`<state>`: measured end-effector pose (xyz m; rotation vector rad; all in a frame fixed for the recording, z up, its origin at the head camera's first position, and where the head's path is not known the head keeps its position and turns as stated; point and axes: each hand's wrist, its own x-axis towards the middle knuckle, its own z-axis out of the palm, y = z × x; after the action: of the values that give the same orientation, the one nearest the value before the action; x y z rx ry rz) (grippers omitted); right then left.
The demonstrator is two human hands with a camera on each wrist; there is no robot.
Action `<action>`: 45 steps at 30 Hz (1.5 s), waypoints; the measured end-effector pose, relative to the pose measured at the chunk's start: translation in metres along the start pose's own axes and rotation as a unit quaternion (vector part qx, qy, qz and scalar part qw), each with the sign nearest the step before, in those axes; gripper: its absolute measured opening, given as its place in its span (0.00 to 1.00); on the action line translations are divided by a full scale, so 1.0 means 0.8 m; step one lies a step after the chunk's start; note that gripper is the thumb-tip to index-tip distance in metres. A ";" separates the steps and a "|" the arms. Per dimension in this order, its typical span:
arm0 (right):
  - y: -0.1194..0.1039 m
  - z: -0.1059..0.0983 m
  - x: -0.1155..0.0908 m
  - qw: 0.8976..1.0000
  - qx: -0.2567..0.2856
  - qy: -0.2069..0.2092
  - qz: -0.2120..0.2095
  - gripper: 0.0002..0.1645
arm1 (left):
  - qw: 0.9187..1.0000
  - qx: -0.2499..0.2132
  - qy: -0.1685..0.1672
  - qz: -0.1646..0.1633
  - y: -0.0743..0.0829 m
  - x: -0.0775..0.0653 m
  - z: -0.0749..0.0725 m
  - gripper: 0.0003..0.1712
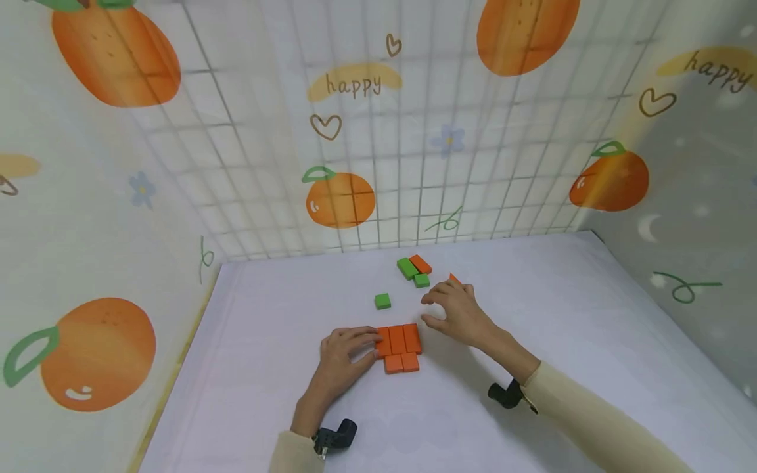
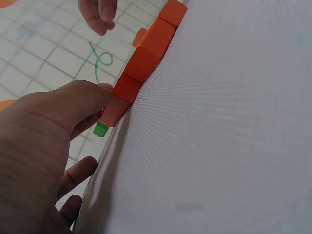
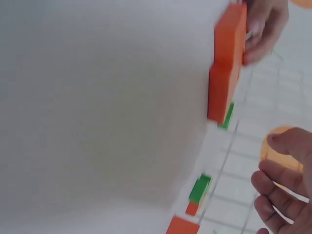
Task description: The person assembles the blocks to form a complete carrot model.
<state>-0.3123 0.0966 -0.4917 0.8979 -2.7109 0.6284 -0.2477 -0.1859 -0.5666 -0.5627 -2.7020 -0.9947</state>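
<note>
Several flat orange blocks (image 1: 397,341) lie edge to edge, three longer ones in a row with two small orange blocks (image 1: 401,363) against their near side. At the left end of that row my left hand (image 1: 343,358) holds the outermost orange block between thumb and fingertips. The left wrist view shows the thumb (image 2: 92,93) right at the block's corner. My right hand (image 1: 458,312) is to the right of the row, above the table, fingers loosely bent with nothing between them. A single orange block (image 1: 453,278) shows partly from behind it.
A small green block (image 1: 383,301) lies just beyond the row. Farther back, a longer green block (image 1: 407,268), another small green block (image 1: 422,280) and an orange block (image 1: 420,264) lie in a cluster. A patterned curtain over a wire grid (image 1: 408,151) rises behind the white table (image 1: 284,289).
</note>
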 end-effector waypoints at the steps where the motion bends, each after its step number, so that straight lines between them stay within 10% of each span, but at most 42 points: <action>1: 0.005 -0.001 0.006 1.000 0.001 0.006 0.009 0.15 | 1.000 -0.002 -0.003 -0.005 -0.001 0.000 0.001 0.17; 22: 0.082 0.024 0.117 0.986 -0.034 -0.022 0.159 0.20 | 1.000 -0.005 0.015 0.015 -0.003 -0.001 0.001 0.17; 45: 0.096 0.034 0.132 0.976 -0.034 -0.060 0.207 0.19 | 1.000 0.004 0.013 0.018 0.001 0.000 -0.001 0.17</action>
<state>-0.4443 0.0851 -0.5059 0.3613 -3.0342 0.5639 -0.2473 -0.1857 -0.5654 -0.5918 -2.6622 -0.9753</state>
